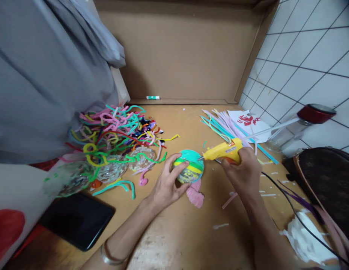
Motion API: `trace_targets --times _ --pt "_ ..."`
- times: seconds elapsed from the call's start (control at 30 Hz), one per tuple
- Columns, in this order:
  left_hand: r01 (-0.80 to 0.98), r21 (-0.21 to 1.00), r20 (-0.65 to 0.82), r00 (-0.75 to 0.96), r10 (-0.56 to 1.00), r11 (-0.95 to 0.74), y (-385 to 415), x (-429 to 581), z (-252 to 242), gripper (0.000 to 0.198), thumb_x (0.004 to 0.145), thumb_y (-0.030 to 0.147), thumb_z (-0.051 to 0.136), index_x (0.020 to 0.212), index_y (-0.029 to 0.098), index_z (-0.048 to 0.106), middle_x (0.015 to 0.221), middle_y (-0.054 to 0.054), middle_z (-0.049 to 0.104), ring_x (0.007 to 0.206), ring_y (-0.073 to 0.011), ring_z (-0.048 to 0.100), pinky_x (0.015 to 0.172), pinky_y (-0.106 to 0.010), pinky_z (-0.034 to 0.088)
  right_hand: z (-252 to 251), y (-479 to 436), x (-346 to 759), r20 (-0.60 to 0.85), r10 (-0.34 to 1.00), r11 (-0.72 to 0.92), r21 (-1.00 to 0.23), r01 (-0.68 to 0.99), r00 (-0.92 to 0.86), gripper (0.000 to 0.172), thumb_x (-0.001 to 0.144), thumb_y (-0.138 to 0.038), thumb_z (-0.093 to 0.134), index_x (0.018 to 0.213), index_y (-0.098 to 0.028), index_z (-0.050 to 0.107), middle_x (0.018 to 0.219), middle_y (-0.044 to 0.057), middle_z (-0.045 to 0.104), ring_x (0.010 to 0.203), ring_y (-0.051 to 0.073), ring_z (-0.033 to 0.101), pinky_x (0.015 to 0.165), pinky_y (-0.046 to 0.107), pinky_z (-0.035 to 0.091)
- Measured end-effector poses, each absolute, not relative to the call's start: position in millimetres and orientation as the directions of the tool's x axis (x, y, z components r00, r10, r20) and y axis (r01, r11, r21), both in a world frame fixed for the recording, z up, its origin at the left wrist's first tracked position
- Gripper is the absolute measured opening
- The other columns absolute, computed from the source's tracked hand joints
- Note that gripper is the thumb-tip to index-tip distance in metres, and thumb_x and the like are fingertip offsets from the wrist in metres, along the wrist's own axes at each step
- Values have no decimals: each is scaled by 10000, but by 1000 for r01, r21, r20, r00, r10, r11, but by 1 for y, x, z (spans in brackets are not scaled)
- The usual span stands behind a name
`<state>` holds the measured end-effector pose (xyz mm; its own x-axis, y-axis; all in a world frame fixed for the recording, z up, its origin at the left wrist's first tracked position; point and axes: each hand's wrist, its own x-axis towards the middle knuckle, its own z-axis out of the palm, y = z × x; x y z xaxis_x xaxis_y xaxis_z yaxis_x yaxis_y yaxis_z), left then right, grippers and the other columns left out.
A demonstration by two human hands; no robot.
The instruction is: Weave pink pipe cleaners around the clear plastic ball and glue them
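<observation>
My right hand (242, 172) grips a yellow hot glue gun (223, 151), its metal nozzle pointing left at the edge of a round craft piece (191, 159). Whether the tip touches the piece I cannot tell. Strips of turquoise, green and yellow pipe cleaner cover part of this disc, and a grey and yellow patterned area shows lower down. My left hand (170, 182) holds the disc at its left side, fingers over its face and thumb below. A pink ribbed piece (195, 195) shows under the disc's lower edge.
Tangled pipe cleaners (118, 127) and clear plastic bags fill the left side, near a black tablet or phone (78, 219). Straight pipe cleaners (225, 127), a glass bottle (289, 131), a brown bag (323, 180) and crumpled tissue (306, 236) lie right. A glue stick (153, 97) lies at the back.
</observation>
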<state>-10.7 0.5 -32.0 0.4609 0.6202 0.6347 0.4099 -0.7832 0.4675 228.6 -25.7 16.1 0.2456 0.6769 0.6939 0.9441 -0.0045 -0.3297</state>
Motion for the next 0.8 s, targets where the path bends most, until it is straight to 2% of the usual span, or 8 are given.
trace_targets --times 0.17,0.3,0.4,0.53,0.6,0.67,0.73,0.8 --pt "405 456 654 451 608 -792 3 -10 -35 606 776 210 710 1315 245 437 1385 -162 374 1296 -315 446 1025 -494 462 5 -16 241 436 747 -325 -418 848 501 252 751 -446 588 725 -197 563 761 84 602 711 234 530 618 324 362" --pt "417 454 643 458 614 -787 3 -10 -34 591 780 245 707 1312 238 449 1370 -163 391 1291 -320 450 1016 -500 466 -6 -19 249 238 762 -522 -327 788 603 396 780 -505 567 865 -131 663 830 151 675 792 290 601 641 340 382" --pt "403 449 659 454 600 -798 4 -11 -34 577 776 277 713 1296 224 467 1364 -164 399 1289 -324 446 1023 -511 453 -13 -23 251 239 767 -554 -222 802 595 499 807 -517 558 989 -66 671 962 211 690 892 331 624 696 363 407" --pt "402 470 646 450 617 -786 7 -11 -35 598 759 279 725 1299 220 475 1374 -157 394 1294 -321 440 1040 -510 437 -15 -30 246 292 792 -534 -96 840 536 513 842 -450 563 1053 9 647 1042 271 655 989 379 599 776 410 417" --pt "386 468 655 452 605 -795 8 -10 -36 614 746 281 734 1300 218 477 1374 -156 391 1296 -319 436 1051 -510 425 -11 -39 238 371 789 -507 -58 860 490 507 850 -449 561 1057 6 642 1051 281 635 995 399 578 777 444 413" --pt "375 463 666 450 595 -803 10 -10 -37 622 737 281 740 1298 211 480 1373 -160 388 1298 -317 432 1055 -502 421 -7 -53 226 470 799 -395 -60 917 375 417 875 -399 538 1072 -46 640 1024 238 634 967 368 570 764 438 409" --pt "376 464 667 447 596 -802 10 -10 -38 621 736 282 741 1297 206 484 1374 -161 388 1299 -315 427 1059 -494 418 -5 -72 209 530 826 -148 -124 981 191 263 926 -282 455 1011 -136 657 919 146 636 894 287 571 750 385 408" --pt "383 469 659 448 604 -796 10 -10 -38 617 739 289 739 1297 205 489 1378 -161 388 1301 -312 424 1061 -488 415 -5 -90 190 523 852 131 -222 966 4 237 928 -195 415 913 -173 651 843 99 614 804 230 562 704 335 411"
